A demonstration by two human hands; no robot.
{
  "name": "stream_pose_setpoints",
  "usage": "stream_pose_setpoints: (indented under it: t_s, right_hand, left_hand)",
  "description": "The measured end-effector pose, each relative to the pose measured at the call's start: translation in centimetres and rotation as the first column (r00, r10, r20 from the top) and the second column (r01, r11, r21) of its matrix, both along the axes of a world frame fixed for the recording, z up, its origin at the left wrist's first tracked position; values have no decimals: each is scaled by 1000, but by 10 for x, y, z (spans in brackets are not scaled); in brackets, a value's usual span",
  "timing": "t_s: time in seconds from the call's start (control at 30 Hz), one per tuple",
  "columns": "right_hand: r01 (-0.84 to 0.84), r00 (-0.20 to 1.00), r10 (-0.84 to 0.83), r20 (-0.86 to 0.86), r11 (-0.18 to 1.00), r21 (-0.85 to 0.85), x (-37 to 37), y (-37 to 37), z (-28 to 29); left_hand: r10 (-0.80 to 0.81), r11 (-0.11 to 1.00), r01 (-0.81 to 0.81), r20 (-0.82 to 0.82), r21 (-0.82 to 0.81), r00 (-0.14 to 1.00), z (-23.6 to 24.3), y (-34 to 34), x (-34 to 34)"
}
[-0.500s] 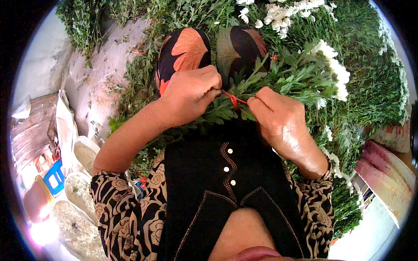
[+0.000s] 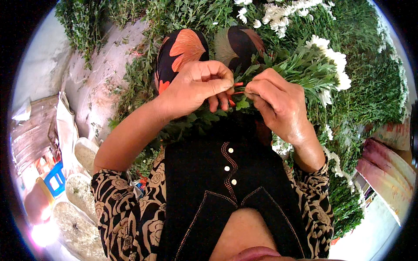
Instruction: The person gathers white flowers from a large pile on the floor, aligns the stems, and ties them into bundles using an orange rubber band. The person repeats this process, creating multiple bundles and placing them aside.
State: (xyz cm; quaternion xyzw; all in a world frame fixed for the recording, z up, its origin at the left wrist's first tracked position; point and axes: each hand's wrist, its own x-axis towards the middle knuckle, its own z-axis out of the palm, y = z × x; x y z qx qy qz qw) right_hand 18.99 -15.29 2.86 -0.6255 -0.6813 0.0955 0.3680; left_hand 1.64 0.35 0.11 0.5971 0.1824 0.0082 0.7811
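Near a pale wall (image 2: 37,65), the floor (image 2: 114,56) is partly covered by heaped leafy stems (image 2: 376,82). Beside the patterned knees (image 2: 189,48), a white-flowered bunch (image 2: 305,71) is laid, seemingly encircled but not yet fastened; its red string (image 2: 238,84) is pinched in the grip of both left hand (image 2: 198,87) and right hand (image 2: 281,102).

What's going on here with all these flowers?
A seated person is working bare-handed with a red tie, pinched between the fingers of the left hand and right hand. It is at a leafy bunch of white flowers lying across the lap, blooms toward the right. Whether the tie is knotted yet can't be seen. More green stems are piled around the knees.
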Motion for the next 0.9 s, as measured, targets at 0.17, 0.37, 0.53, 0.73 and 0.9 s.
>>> stream_pose_setpoints:
  t_s: [0.17, 0.37, 0.53, 0.73, 0.9]
  right_hand:
    - [-49, 999, 49, 5, 995, 92, -4, 7, -1]
    - [-20, 974, 19, -226, 1000, -3, -1, 9, -6]
    - [-72, 995, 63, -75, 988, -134, 1, 8, 1]
    - [-69, 996, 61, -60, 987, -144, 4, 10, -6]
    - [-116, 976, 89, -201, 985, -129, 1, 7, -3]
  left_hand:
    - [-21, 994, 21, 6, 110, 1000, 6, -12, 1]
    - [49, 972, -43, -20, 232, 999, 8, -22, 0]
    - [113, 977, -127, 92, 168, 989, -2, -28, -5]
    - [95, 978, -112, 100, 177, 990, -1, -24, -4]
    - [18, 999, -18, -5, -33, 1000, 0, -10, -4]
